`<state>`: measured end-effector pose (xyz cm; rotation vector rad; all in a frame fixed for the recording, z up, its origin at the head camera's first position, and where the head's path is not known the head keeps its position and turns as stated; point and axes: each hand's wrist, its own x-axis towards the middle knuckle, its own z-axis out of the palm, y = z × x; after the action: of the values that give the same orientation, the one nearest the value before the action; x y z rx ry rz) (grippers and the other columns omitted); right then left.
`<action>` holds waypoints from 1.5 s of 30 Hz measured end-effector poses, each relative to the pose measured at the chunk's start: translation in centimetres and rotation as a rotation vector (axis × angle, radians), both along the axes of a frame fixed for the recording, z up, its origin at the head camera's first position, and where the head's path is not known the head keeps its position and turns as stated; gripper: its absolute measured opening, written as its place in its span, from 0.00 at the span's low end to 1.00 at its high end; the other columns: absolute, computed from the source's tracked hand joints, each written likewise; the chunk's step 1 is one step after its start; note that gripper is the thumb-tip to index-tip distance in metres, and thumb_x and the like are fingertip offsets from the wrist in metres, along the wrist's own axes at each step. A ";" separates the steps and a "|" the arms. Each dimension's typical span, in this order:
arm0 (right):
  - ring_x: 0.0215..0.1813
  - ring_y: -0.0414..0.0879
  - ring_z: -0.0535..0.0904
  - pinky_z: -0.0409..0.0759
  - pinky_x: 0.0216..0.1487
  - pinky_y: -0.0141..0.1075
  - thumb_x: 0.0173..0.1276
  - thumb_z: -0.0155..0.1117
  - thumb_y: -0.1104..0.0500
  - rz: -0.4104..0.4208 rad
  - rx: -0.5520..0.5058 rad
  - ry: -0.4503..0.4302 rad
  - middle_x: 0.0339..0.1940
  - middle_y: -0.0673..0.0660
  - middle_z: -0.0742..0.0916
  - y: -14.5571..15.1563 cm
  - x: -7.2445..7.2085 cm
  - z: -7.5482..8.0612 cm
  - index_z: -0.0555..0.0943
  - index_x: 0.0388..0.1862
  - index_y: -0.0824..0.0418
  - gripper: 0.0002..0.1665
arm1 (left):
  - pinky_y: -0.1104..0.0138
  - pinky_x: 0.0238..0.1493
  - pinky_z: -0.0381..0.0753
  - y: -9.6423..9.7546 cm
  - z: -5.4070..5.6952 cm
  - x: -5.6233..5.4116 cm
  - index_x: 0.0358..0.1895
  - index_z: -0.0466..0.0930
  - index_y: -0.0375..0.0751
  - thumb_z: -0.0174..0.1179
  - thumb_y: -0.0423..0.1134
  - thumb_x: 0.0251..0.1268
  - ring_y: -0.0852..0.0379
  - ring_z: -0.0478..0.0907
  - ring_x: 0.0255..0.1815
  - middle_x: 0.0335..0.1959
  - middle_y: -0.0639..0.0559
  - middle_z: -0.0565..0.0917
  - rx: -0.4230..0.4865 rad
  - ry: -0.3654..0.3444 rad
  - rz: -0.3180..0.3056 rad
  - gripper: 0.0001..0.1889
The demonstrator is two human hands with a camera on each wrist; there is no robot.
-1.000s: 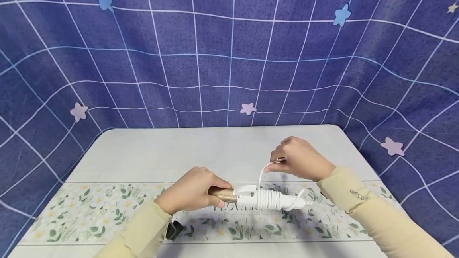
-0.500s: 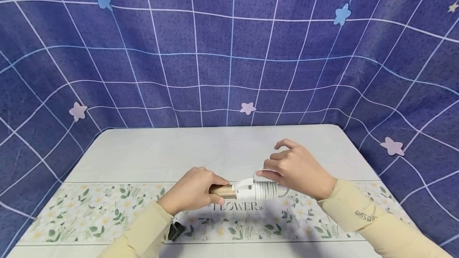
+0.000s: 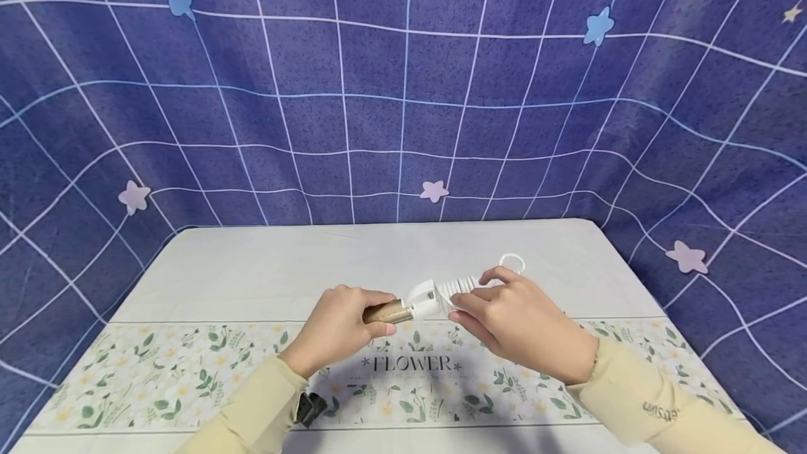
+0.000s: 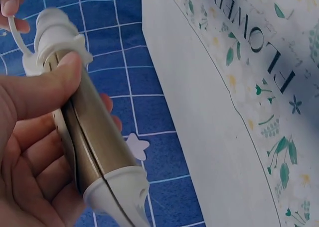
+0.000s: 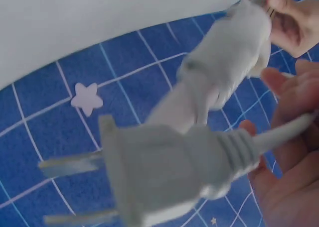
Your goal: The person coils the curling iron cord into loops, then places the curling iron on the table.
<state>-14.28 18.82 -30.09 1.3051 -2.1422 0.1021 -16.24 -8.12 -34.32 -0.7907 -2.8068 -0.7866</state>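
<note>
My left hand point(image 3: 340, 324) grips the gold barrel of a curling iron point(image 4: 94, 122), thumb along its top and fingers beneath. The white handle points away to the right, wound with several turns of white cord point(image 3: 457, 287). A small loop of cord stands out past the handle's far end. My right hand point(image 3: 523, 324) is at the near side of the handle and pinches the cord close to the windings. In the right wrist view a white two-pin plug point(image 5: 164, 172) dangles from this hand's cord, in front of the blurred handle.
A white table point(image 3: 277, 265) with a printed flower band point(image 3: 189, 370) lies below the hands. Behind and at the sides hangs a blue gridded curtain point(image 3: 372, 125) with stars. A dark object point(image 3: 310, 408) shows at the left wrist.
My right hand has come down from above the handle to its near side, carrying the cord around. The curling iron's handle end has swung up and away from me; the left hand keeps its grip.
</note>
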 end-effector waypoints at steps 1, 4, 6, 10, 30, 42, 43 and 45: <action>0.25 0.37 0.84 0.80 0.51 0.42 0.83 0.51 0.54 -0.004 -0.007 -0.013 0.28 0.50 0.90 0.0 0.2 -0.1 0.86 0.42 0.65 0.20 | 0.60 0.38 0.80 0.0 0.0 0.0 0.51 0.89 0.43 0.77 0.40 0.54 0.65 0.77 0.28 0.42 0.51 0.90 0.018 -0.006 0.019 0.20; 0.30 0.39 0.86 0.81 0.51 0.42 0.82 0.52 0.57 -0.024 -0.034 -0.097 0.27 0.50 0.89 0.0 0.7 -0.5 0.84 0.51 0.70 0.19 | 0.58 0.40 0.80 0.2 0.1 0.0 0.53 0.89 0.43 0.77 0.40 0.54 0.64 0.77 0.28 0.45 0.49 0.90 0.066 -0.037 0.075 0.21; 0.32 0.40 0.86 0.81 0.52 0.42 0.80 0.56 0.59 -0.050 -0.053 -0.175 0.25 0.48 0.88 0.0 1.0 -0.9 0.82 0.56 0.72 0.18 | 0.57 0.40 0.80 0.3 0.2 0.1 0.54 0.88 0.43 0.76 0.39 0.54 0.63 0.77 0.27 0.45 0.48 0.90 0.100 -0.061 0.107 0.21; 0.39 0.43 0.85 0.82 0.50 0.42 0.73 0.64 0.64 -0.091 -0.109 -0.318 0.24 0.43 0.82 0.3 1.5 -1.6 0.79 0.63 0.71 0.22 | 0.59 0.37 0.78 0.5 0.4 0.2 0.55 0.88 0.43 0.76 0.39 0.55 0.63 0.74 0.24 0.43 0.49 0.90 0.145 -0.085 0.140 0.22; 0.33 0.31 0.74 0.77 0.37 0.31 0.80 0.58 0.57 0.001 -0.221 -0.814 0.33 0.37 0.83 1.9 1.2 -2.8 0.85 0.45 0.51 0.08 | 0.61 0.36 0.81 -0.5 0.9 -0.1 0.56 0.87 0.39 0.74 0.40 0.59 0.61 0.80 0.31 0.45 0.45 0.90 0.284 -0.100 0.167 0.21; 0.38 0.35 0.78 0.80 0.42 0.34 0.81 0.56 0.53 -0.010 -0.233 -0.981 0.40 0.40 0.86 3.1 -0.1 -3.6 0.85 0.49 0.50 0.11 | 0.64 0.40 0.85 -1.6 1.0 -0.6 0.57 0.85 0.33 0.73 0.39 0.62 0.54 0.87 0.42 0.48 0.42 0.89 0.442 -0.200 0.075 0.21; 0.38 0.35 0.78 0.79 0.42 0.34 0.80 0.56 0.52 -0.022 -0.242 -0.989 0.39 0.40 0.86 3.3 -0.3 -3.7 0.85 0.48 0.50 0.11 | 0.65 0.40 0.85 -1.6 1.1 -0.6 0.57 0.85 0.32 0.73 0.39 0.62 0.54 0.87 0.42 0.48 0.41 0.88 0.458 -0.218 0.055 0.22; 0.39 0.36 0.79 0.79 0.43 0.35 0.80 0.57 0.51 -0.051 -0.258 -1.010 0.39 0.39 0.86 3.7 -0.8 -3.9 0.85 0.48 0.49 0.10 | 0.66 0.40 0.84 -1.7 1.1 -0.6 0.58 0.84 0.31 0.72 0.38 0.63 0.55 0.87 0.42 0.48 0.40 0.88 0.483 -0.251 0.013 0.22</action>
<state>-15.07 22.49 -34.01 1.1499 -2.8118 1.1898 -16.80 -9.78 -33.22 -0.6221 -2.6280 -1.5751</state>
